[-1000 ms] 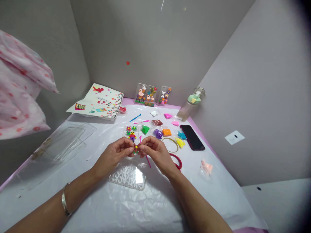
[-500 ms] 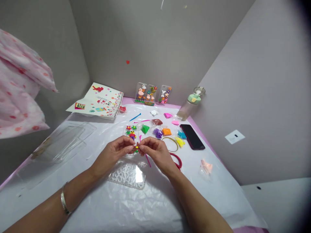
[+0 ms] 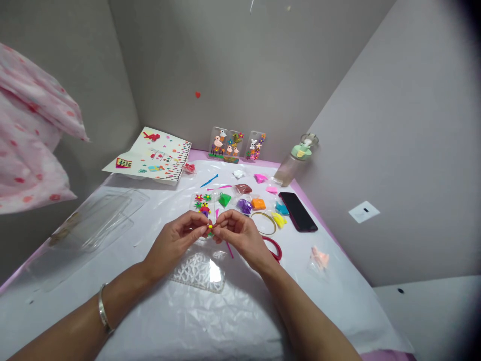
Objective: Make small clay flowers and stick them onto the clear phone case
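White sheeting (image 3: 255, 316) bears an illustrated booklet (image 3: 158, 155); left hand (image 3: 178, 238) and right hand (image 3: 240, 238) pinch a yellow-centred piece (image 3: 210, 226).

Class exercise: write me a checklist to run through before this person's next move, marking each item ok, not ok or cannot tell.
1. Small yellow-spotted piece held at the fingertips: ok, between left hand and right hand.
2. One hand free: not ok, both are at the piece.
3. Piece's full shape: cannot tell, fingers cover much of it.
4. Textured clear case lying on the table, near the hands: ok.
5. Blue stick in hand: not ok, it lies on the table.
6. Phone apart from the hands: ok.
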`<move>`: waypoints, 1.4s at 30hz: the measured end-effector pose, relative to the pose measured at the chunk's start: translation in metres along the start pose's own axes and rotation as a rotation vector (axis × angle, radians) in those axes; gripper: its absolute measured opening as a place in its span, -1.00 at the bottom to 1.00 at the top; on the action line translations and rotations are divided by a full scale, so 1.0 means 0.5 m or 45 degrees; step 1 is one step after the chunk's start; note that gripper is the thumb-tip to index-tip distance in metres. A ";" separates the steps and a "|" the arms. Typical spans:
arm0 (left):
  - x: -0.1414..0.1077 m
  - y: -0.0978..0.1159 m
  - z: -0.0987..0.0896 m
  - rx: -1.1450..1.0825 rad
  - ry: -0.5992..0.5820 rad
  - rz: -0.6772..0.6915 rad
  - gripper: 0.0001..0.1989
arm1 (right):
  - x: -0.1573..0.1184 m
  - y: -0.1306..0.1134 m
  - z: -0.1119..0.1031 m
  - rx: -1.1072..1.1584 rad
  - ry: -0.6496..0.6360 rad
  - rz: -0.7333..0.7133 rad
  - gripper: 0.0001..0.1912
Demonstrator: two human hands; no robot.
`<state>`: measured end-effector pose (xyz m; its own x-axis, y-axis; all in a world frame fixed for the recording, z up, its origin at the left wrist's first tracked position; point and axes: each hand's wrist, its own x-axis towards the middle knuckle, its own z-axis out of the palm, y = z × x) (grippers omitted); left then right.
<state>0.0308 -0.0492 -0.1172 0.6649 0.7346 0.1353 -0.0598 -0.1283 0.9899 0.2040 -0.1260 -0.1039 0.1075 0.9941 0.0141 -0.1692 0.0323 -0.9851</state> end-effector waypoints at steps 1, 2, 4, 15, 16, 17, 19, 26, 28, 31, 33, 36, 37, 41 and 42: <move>-0.001 0.000 0.000 -0.001 -0.001 -0.003 -0.88 | 0.000 -0.001 0.000 -0.003 0.003 -0.002 -0.75; -0.001 -0.001 0.000 -0.001 -0.002 -0.008 -0.88 | 0.000 -0.002 0.000 -0.006 0.006 -0.002 -0.76; -0.002 -0.002 -0.001 0.009 0.002 -0.009 -0.89 | -0.001 -0.003 0.001 -0.010 0.005 -0.005 -0.78; -0.002 -0.004 0.001 0.124 -0.031 0.040 -0.89 | -0.004 -0.005 -0.003 -0.014 -0.050 0.009 -0.79; -0.003 -0.004 0.001 0.129 -0.038 0.040 -0.89 | -0.004 -0.004 -0.004 -0.007 -0.058 0.015 -0.78; -0.003 -0.004 0.001 0.136 -0.044 0.042 -0.89 | -0.004 -0.004 -0.005 0.002 -0.068 0.022 -0.78; -0.004 -0.002 0.002 0.156 -0.053 0.050 -0.90 | -0.003 -0.004 -0.005 0.019 -0.086 0.033 -0.79; -0.007 0.003 0.004 0.270 -0.074 0.065 -0.90 | -0.003 -0.002 -0.002 0.017 -0.108 0.036 -0.80; -0.008 0.002 0.003 0.250 -0.076 0.059 -0.90 | -0.003 -0.001 -0.003 0.015 -0.103 0.036 -0.78; -0.008 0.001 0.002 0.179 -0.063 0.041 -0.89 | -0.003 -0.001 -0.005 0.015 -0.076 0.029 -0.75; -0.007 0.003 0.002 0.155 -0.042 0.045 -0.89 | -0.002 -0.002 -0.006 0.003 -0.054 0.012 -0.74; -0.006 0.006 0.004 0.162 -0.005 0.057 -0.89 | -0.003 -0.004 -0.003 0.018 -0.057 0.004 -0.70; -0.006 0.007 0.004 0.164 -0.002 0.058 -0.89 | -0.003 -0.004 -0.002 0.028 -0.061 0.005 -0.69; -0.004 0.005 0.001 0.139 0.019 0.045 -0.85 | -0.003 -0.004 0.001 0.031 -0.023 0.000 -0.73; -0.003 0.004 -0.001 0.123 0.034 0.033 -0.83 | -0.003 -0.004 0.000 0.032 -0.012 -0.002 -0.74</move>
<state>0.0290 -0.0502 -0.1155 0.6436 0.7477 0.1632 -0.0035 -0.2104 0.9776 0.2041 -0.1274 -0.1021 0.0989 0.9950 0.0174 -0.1934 0.0363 -0.9804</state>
